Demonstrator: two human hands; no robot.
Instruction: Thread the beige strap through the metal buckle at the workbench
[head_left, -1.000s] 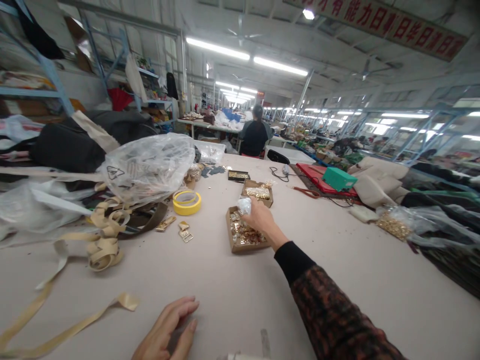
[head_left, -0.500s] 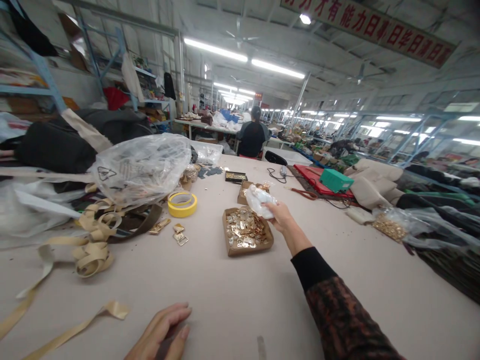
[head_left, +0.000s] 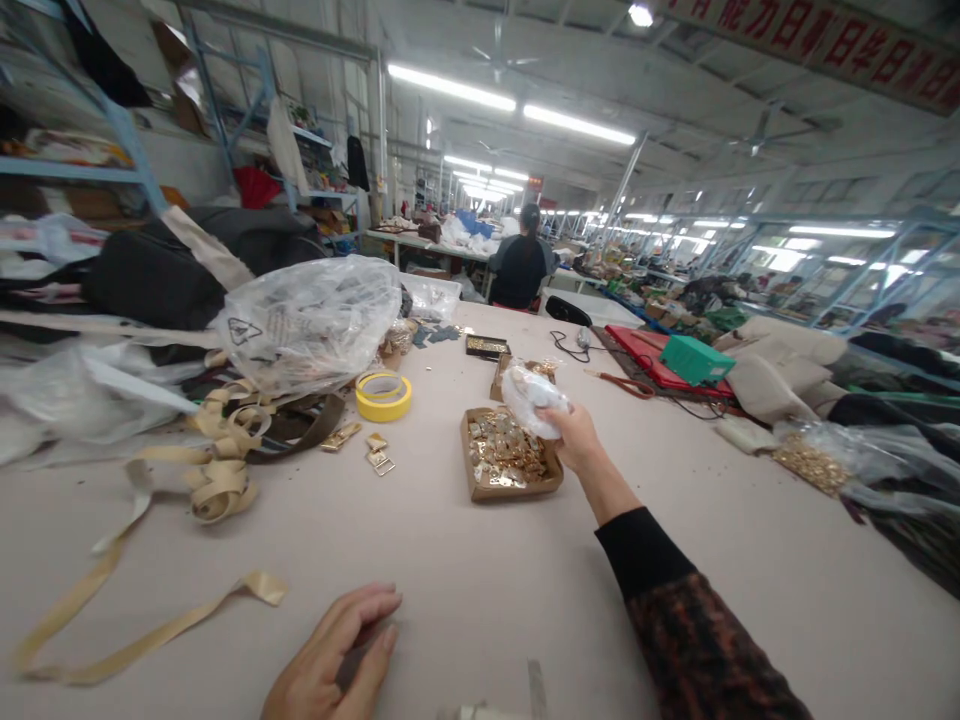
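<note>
My right hand [head_left: 576, 436] grips a crumpled whitish plastic bag [head_left: 531, 400] above the back right part of an open cardboard box [head_left: 517, 490] filled with gold metal pieces [head_left: 504, 450]. Partly behind the bag is a smaller box [head_left: 498, 378] with more metal parts. My left hand [head_left: 341, 650] rests near the table's front, its fingers curved and apart from the thumb, with nothing between them. A few gold buckles [head_left: 379, 460] lie on the table left of the full box. By the bottom edge lies a thin metal strip [head_left: 537, 688].
Yellow tape rolls [head_left: 383, 397], beige strap [head_left: 225, 488] and a big clear plastic bag [head_left: 315, 325] are at left. A green box [head_left: 696, 361] sits on something red at right. Beyond the table a person [head_left: 523, 260] sits, back turned.
The camera view has shifted, so the table items appear farther right. My right hand still holds the plastic bag over the box, and my left hand keeps its curved pose.
</note>
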